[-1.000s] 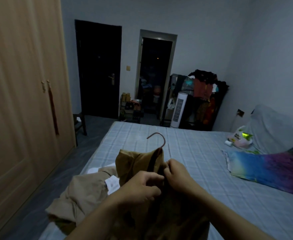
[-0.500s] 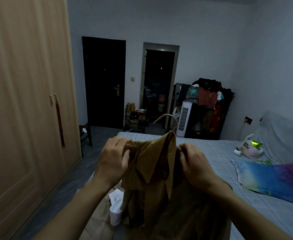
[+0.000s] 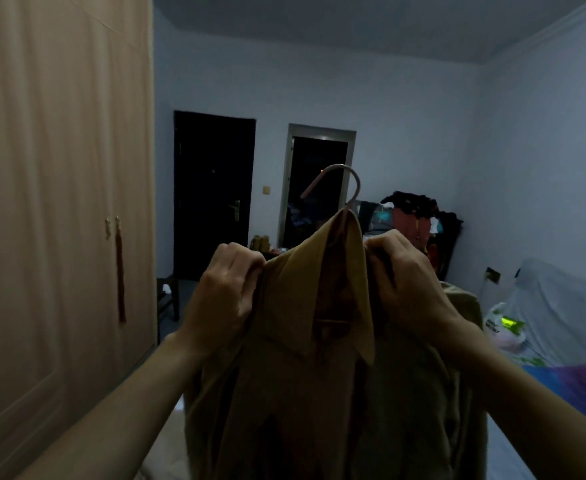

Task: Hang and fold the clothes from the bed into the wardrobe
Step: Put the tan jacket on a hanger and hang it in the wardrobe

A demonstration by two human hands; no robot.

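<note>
The person holds one tan collared shirt (image 3: 319,358) up at chest height, clear of the bed (image 3: 572,393). The left hand (image 3: 227,292) pinches the shirt's shoulder, fingers curled tight into the cloth. The right hand (image 3: 406,282) grips the opposite shoulder in the same closed manner. Between the two grips rises one hanger (image 3: 340,188); its pinkish hook stands above the collar, and a short stretch of its bar shows inside the open neck, below and between the hands.

Step in hand, as I judge it: seating the shirt on the hanger, squaring the shoulders before it goes away. The light is poor, so I cannot tell whether the hanger's arms sit fully inside both shoulders.

The next move calls for one hand to shift inward from its grip to the hook, the other to free itself for the wardrobe (image 3: 59,202), which stands to the left of the left hand with both doors closed. A door must be opened before anything can be hung.

Count: one shirt in hand, one hanger, two wardrobe door knobs (image 3: 112,225), one multicoloured cloth (image 3: 575,382) lying on the bed below and right of the right hand, one plastic bag (image 3: 501,327) beyond it, one loaded clothes rack (image 3: 419,220) behind the right hand.
</note>
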